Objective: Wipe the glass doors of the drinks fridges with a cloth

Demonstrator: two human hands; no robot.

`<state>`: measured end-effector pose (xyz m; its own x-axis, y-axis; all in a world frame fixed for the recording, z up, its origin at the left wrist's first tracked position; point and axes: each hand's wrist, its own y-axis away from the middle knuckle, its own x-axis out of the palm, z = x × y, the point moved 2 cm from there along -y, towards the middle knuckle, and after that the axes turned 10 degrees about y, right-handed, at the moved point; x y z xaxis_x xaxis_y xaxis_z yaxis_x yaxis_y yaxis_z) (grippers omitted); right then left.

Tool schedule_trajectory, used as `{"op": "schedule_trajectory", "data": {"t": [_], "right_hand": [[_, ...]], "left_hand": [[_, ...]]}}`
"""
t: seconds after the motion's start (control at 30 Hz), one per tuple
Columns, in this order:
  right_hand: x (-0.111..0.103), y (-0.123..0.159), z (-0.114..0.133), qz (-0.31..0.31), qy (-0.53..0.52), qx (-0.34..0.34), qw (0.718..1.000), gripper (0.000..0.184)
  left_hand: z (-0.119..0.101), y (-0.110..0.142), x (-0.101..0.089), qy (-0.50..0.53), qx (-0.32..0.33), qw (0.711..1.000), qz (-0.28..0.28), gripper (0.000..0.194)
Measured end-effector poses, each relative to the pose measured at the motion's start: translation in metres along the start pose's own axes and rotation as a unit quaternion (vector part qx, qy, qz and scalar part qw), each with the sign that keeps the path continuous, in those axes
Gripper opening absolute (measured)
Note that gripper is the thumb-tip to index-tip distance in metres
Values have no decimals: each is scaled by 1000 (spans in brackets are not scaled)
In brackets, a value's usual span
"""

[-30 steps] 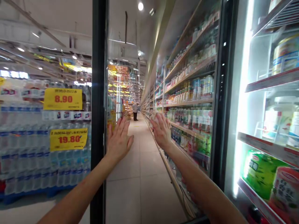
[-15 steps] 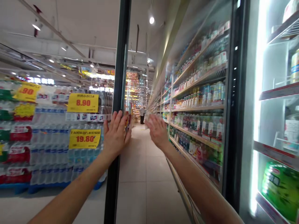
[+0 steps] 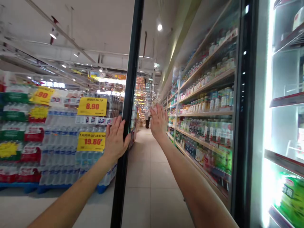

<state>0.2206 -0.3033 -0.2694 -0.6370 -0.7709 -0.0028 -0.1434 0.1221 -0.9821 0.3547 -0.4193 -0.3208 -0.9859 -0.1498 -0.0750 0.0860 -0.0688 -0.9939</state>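
Observation:
A glass door with a black frame (image 3: 130, 95) stands open in front of me, and I look through its pane down an aisle. My left hand (image 3: 117, 139) rests with fingers stretched out against the door's left frame, the thumb lying across the black edge. My right hand (image 3: 158, 122) is raised against the glass near the middle of the pane. A pale, crumpled cloth (image 3: 155, 103) shows at its fingertips, pressed to the glass; most of it is hidden behind the fingers.
Lit cooler shelves (image 3: 285, 101) stand at the right, with a green package (image 3: 293, 193) low down. Bottle packs (image 3: 57, 142) with yellow price signs (image 3: 92, 106) are stacked at left. Shelves of drinks (image 3: 204, 110) show in the pane. A person (image 3: 147, 122) stands far down the aisle.
My right hand has moved slightly upward on the glass with the cloth. The view has turned a little left. My left hand stays on the door frame.

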Motion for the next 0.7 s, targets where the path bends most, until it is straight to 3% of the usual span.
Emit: {"op": "schedule_trajectory", "data": {"t": [0.03,0.13,0.17,0.2,0.27,0.33,0.37,0.4,0.5,0.53,0.57,0.67,0.7], "right_hand": [[0,-3,5,5,-7,-34,999,37],[3,-3,20,43,-36,-246,968,33],[3,-4,19,48,-34,-273,960,33],[4,-7,14,47,-24,-254,966,33],[2,-18,-6,29,8,-117,993,37],[-1,-27,-25,10,29,4,1000,40],[-2,-29,-30,8,30,14,999,41],[-3,-30,-32,13,25,-17,999,40],[-2,-29,-25,52,-7,-228,972,37],[-2,-30,-24,57,-9,-256,965,36],[-2,-33,-26,52,-3,-238,970,36],[-4,-41,-44,4,39,-18,999,39],[-6,-41,-49,-3,45,18,999,40]], "left_hand": [[0,-2,-1,2,-2,1000,-1,59],[-2,-8,-3,8,1,1000,-2,59],[-2,-10,-4,10,3,1000,-1,59],[-2,-13,-5,12,4,1000,-1,59],[-3,-18,-7,14,4,1000,-1,59],[-5,-24,-9,15,5,1000,-4,59],[-6,-26,-9,15,7,1000,-6,59],[-8,-29,-9,16,10,1000,-8,58],[-14,-37,-7,22,21,999,-16,57],[-16,-40,-6,25,24,999,-18,57],[-18,-44,-4,28,26,999,-18,57],[-25,-55,2,35,34,999,-19,56],[-28,-59,4,35,38,998,-18,55]]}}
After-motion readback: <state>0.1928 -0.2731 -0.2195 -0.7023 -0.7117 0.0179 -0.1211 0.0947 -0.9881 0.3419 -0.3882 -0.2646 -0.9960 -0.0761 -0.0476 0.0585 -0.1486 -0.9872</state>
